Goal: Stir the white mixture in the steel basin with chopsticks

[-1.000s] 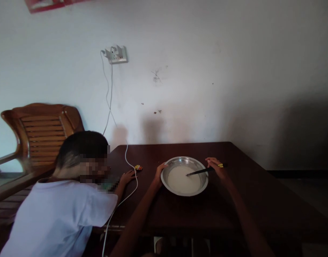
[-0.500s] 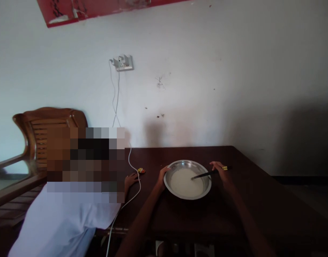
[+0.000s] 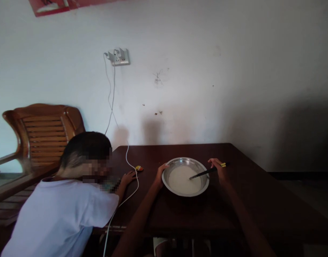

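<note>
A wide steel basin (image 3: pixel 168 189) stands on the dark table, holding a pale, smooth liquid (image 3: pixel 180 182). My left hand (image 3: pixel 160 175) is closed on the basin's left rim. On the other side, my right hand (image 3: pixel 219 170) grips dark chopsticks (image 3: pixel 203 173) with yellow bands near their upper end. They slant down over the right rim, and their tips dip into the liquid near its middle. Whether they are one stick or a pair pressed together is hard to make out.
A person in a white shirt (image 3: pixel 64 210) leans on the table (image 3: pixel 260 200) at the left, one hand near a small yellow-and-red object (image 3: pixel 139 168). A white cable (image 3: pixel 134 192) runs across the table from the wall socket (image 3: pixel 120 57). A wooden chair (image 3: pixel 46 132) stands behind.
The whole view has shifted slightly, so things sit a little further left and higher. Both hands keep their hold on the basin and chopsticks, whose tips remain in the liquid.
</note>
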Demonstrator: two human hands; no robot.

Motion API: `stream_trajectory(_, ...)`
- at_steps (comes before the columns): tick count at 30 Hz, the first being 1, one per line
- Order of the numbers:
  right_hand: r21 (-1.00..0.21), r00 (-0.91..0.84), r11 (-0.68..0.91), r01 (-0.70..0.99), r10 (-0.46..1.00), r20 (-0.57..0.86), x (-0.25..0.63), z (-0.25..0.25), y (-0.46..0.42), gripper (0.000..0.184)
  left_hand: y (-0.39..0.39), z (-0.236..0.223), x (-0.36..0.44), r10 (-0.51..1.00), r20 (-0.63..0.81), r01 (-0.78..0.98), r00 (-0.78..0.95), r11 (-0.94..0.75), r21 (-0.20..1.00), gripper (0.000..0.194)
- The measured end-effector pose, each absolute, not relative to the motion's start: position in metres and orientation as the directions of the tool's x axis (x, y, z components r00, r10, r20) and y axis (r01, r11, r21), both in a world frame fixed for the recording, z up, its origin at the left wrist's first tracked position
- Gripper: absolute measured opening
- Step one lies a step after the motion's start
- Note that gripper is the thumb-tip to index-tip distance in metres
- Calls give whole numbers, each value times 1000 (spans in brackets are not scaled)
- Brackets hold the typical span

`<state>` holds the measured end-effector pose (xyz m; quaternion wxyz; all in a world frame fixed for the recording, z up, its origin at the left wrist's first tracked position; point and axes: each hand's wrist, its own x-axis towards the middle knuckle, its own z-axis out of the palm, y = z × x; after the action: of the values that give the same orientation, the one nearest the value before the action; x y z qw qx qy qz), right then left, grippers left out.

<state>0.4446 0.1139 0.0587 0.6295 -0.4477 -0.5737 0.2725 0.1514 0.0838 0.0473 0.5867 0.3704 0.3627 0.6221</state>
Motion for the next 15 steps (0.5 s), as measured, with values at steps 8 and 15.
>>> stream_trajectory(8,-821,-63,525,223,848,526,419,59,105,44,86,51,153,1000,8,-493,12,-1,870,38)
stream_trajectory(15,-897,245,420,139,863,442,438,59,117,46,86,52,153,999,12,-484,-53,-36,874,31)
